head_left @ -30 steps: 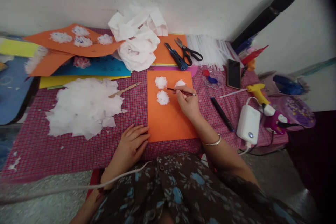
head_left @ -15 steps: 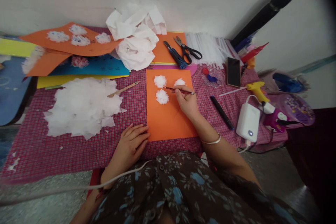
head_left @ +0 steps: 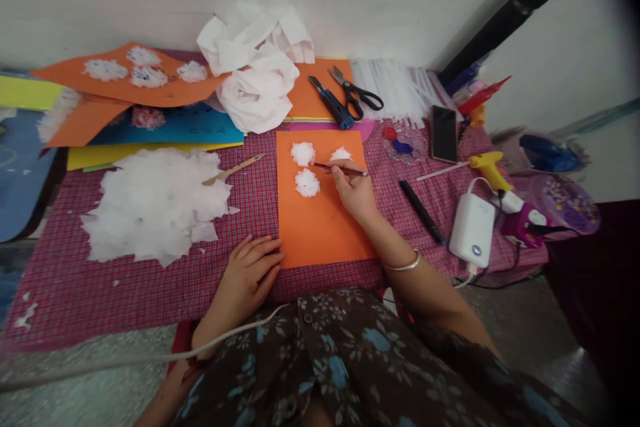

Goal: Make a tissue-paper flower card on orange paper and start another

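My right hand grips a thin dark paintbrush or pencil-like stick, whose exact kind I cannot make out. Its tip is close to a white tissue puff on an orange sheet. Two more puffs show there: a lower puff and a right puff, partly hidden behind my fingers. My left hand lies flat with fingers stretched, fingertips at the sheet's left edge. A heap of white tissue pieces lies to the left, with a pointed wooden stick against it.
Behind the sheet lie a blue cutter, scissors and crumpled white tissue. To the right are a black marker, a phone, a yellow glue gun and a white power bank. A cable crosses in front.
The whole view has shifted slightly. My right hand keeps the thin stick at nearly the same spot near the upper left puff, and my left hand stays resting.
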Demonstrator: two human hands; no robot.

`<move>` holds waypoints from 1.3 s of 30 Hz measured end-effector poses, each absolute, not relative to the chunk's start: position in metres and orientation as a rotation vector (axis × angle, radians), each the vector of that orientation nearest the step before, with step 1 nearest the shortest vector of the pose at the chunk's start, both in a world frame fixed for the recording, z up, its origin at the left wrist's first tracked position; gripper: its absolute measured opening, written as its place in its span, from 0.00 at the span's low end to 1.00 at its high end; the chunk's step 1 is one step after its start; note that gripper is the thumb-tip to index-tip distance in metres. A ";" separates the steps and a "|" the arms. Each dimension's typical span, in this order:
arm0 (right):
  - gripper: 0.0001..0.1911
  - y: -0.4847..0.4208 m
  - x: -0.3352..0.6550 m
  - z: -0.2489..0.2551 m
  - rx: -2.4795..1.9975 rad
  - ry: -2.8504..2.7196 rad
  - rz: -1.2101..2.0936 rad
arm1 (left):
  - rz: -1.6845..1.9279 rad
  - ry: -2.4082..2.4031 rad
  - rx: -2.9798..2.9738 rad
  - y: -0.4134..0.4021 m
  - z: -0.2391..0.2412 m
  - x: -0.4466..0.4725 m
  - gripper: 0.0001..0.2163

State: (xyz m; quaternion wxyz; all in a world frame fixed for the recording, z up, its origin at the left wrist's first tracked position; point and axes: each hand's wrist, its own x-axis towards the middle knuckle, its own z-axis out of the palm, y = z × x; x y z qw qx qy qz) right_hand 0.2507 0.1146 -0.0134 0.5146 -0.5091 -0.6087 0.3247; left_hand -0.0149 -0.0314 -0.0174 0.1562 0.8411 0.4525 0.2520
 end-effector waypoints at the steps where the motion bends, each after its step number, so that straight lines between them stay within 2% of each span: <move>1: 0.10 0.115 0.251 -0.013 -1.219 -1.465 0.778 | 0.722 1.294 2.408 -0.031 -0.017 -0.015 0.10; 29: 0.11 0.105 0.258 -0.014 -1.243 -1.574 0.680 | 0.716 1.316 2.391 -0.031 -0.017 -0.014 0.10; 39: 0.12 0.110 0.261 -0.011 -1.221 -1.409 0.998 | 0.705 1.323 2.380 -0.031 -0.014 -0.014 0.09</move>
